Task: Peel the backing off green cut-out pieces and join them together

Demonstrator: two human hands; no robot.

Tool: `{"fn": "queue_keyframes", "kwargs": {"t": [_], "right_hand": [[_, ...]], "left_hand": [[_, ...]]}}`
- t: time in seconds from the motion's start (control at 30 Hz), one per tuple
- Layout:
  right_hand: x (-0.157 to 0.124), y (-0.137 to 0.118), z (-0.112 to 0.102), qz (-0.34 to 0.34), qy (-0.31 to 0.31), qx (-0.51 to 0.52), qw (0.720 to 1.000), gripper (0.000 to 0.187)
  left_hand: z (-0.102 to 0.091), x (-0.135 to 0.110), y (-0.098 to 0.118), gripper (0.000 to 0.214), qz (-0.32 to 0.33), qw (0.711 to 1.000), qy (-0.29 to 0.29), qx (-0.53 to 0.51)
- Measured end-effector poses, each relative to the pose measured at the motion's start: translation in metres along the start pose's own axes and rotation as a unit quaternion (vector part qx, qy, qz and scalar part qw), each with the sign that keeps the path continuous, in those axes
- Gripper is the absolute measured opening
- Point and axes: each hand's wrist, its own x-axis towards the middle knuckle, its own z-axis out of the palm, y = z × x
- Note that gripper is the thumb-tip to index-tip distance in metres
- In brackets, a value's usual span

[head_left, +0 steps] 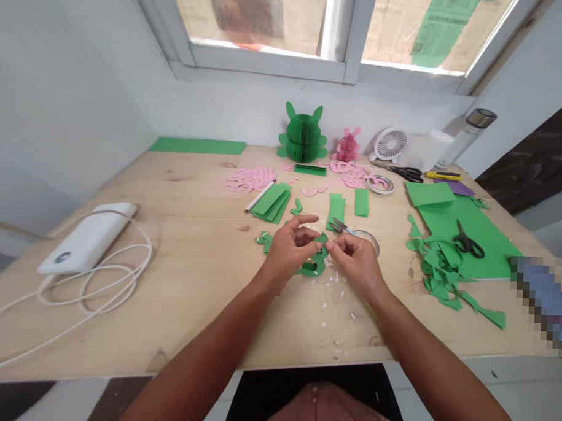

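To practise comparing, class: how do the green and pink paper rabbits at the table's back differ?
The green paper rabbit is clearly bigger than the pink paper rabbit. The green one stands left of the pink one. Both stand upright with two ears raised.

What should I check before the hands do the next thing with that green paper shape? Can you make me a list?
1. Grip: the left hand and the right hand both pinch the green cut-out: ok.
2. Place: the cut-out is held over the table, well away from its edge: ok.
3. Small scissors: they lie just behind the hands, apart from the fingers: ok.
4. Tape ring: it lies on the table close beside the right hand: ok.
5. White scraps: they are scattered on the table below the hands: not ok.
6. Anything small stuck on the right fingertips: cannot tell.
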Motion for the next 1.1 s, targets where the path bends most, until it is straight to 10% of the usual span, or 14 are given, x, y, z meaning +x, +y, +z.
{"fn": "queue_keyframes", "kwargs": {"t": [1.1], "right_hand": [[-0.0021,-0.0057,0.0026,-0.016,0.041,-0.014,0.999,0.017]], "left_hand": [[-0.0017,0.0036,-0.0082,0.050,0.039,0.997,0.023,0.069]]}}
